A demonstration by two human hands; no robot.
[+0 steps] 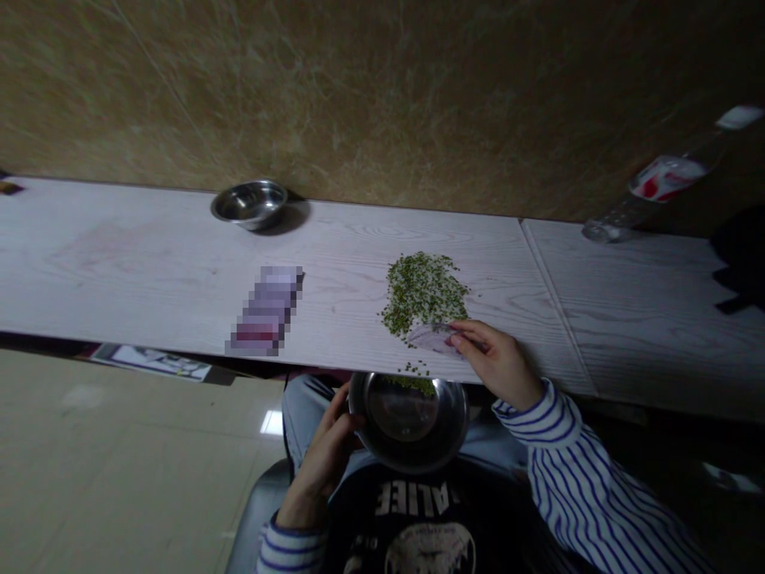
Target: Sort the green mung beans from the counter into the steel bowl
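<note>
"How far along are we?"
"Part-way, I'd say! Most of the green beans lie in the pile [425,288] on the table [340,315]; a smaller lot sits in the steel bowl [448,430], on the person's side of the pile."
"And between?"
"Strays [412,368], just below the pile, to be gathered by my reckoning."
"Hands?"
"Right hand [500,363], at the pile's near edge: thumb and fingers pinched tight on a clear plastic piece [427,339]. Left hand [328,450], below and left of the pile, curls round the bowl's rim, gripping it."
"And the pile's look?"
"Green, fine-grained, spread thin and flat, ragged-edged, pale wood peeping through!"
</note>
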